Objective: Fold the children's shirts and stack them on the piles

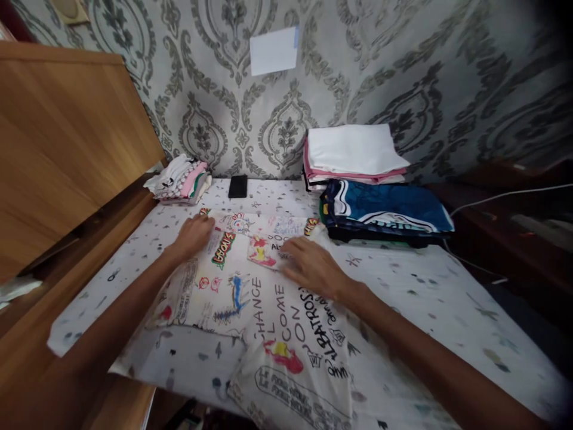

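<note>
A white garment (273,298) with coloured drawings and black lettering lies spread over the table, its lower part reaching toward me. Its far edge is doubled over, and part of the near end bunches by the table's front edge. My left hand (193,236) is at the far left corner of the garment, fingers curled in on the cloth. Over the upper right part, my right hand (313,263) rests on the fabric with its fingers stretched and slightly apart. The cloth under the right palm is hidden.
A low pile of folded clothes (181,179) and a dark phone-like object (237,186) lie along the wall. Folded white and pink clothes (358,149) and blue clothes (389,206) are stacked at right. A wooden panel (67,149) rises at left; a white cable (505,194) runs at right.
</note>
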`<state>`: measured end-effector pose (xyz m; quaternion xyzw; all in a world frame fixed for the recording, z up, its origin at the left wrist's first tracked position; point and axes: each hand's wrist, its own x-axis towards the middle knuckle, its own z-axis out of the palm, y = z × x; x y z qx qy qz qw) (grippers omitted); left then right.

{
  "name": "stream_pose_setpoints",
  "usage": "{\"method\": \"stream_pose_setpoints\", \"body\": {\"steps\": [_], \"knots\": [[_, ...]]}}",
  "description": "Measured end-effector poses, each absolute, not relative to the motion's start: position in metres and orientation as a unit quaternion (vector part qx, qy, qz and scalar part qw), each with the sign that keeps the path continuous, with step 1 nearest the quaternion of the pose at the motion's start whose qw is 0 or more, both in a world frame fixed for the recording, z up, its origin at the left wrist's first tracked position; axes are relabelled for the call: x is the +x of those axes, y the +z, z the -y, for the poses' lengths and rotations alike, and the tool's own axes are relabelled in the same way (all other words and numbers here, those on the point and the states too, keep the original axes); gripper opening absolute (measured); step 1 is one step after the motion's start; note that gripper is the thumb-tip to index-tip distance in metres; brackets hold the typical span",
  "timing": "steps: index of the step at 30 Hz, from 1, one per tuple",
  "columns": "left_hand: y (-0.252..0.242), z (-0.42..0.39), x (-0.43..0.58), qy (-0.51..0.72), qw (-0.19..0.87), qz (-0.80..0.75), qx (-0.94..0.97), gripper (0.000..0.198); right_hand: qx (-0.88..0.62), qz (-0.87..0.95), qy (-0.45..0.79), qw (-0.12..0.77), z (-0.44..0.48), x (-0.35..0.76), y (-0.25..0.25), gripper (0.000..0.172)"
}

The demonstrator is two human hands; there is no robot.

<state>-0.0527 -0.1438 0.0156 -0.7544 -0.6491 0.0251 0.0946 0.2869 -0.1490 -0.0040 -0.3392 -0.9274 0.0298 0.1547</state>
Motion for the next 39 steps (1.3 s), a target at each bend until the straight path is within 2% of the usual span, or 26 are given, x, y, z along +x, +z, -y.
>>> {"method": "stream_pose_setpoints", "body": {"steps": [4,6,8,13,18,22,25,28,31,34,39], "knots": [[0.016,0.134,-0.084,0.084,0.122,0.679,-0.719,0.033,-0.363,0.931,-0.005,0.033,0.181,0.278,0.004,0.011],[0.019,0.134,-0.088,0.090,0.122,0.677,-0.720,0.035,-0.399,0.917,-0.017,0.016,0.182,0.275,0.003,0.020],[0.024,0.137,-0.088,0.076,0.125,0.675,-0.723,0.035,-0.425,0.905,-0.017,0.030,0.177,0.275,0.002,0.027],[0.034,0.154,-0.094,0.004,0.131,0.664,-0.736,0.032,-0.438,0.890,0.009,0.128,0.170,0.284,0.006,0.023],[0.031,0.158,-0.104,0.046,0.068,0.649,-0.756,0.023,-0.412,0.894,0.124,0.122,0.167,0.292,0.013,0.018],[0.024,0.136,-0.097,-0.073,0.042,0.647,-0.758,0.030,-0.419,0.871,0.147,0.209,0.140,0.271,0.011,0.033],[0.008,0.115,-0.081,-0.123,0.004,0.645,-0.754,0.039,-0.467,0.859,0.100,0.182,0.109,0.250,-0.001,0.039],[-0.015,0.106,-0.070,-0.098,-0.007,0.658,-0.747,0.044,-0.512,0.844,0.068,0.144,0.086,0.247,-0.021,0.040],[-0.033,0.107,-0.071,-0.062,0.015,0.674,-0.736,0.050,-0.579,0.803,0.055,0.128,0.074,0.264,-0.041,0.052],[-0.039,0.110,-0.077,-0.038,0.020,0.677,-0.735,0.055,-0.622,0.775,0.047,0.101,0.069,0.280,-0.054,0.065],[-0.035,0.112,-0.077,-0.029,0.022,0.678,-0.734,0.056,-0.620,0.778,0.042,0.098,0.067,0.282,-0.056,0.065]]}}
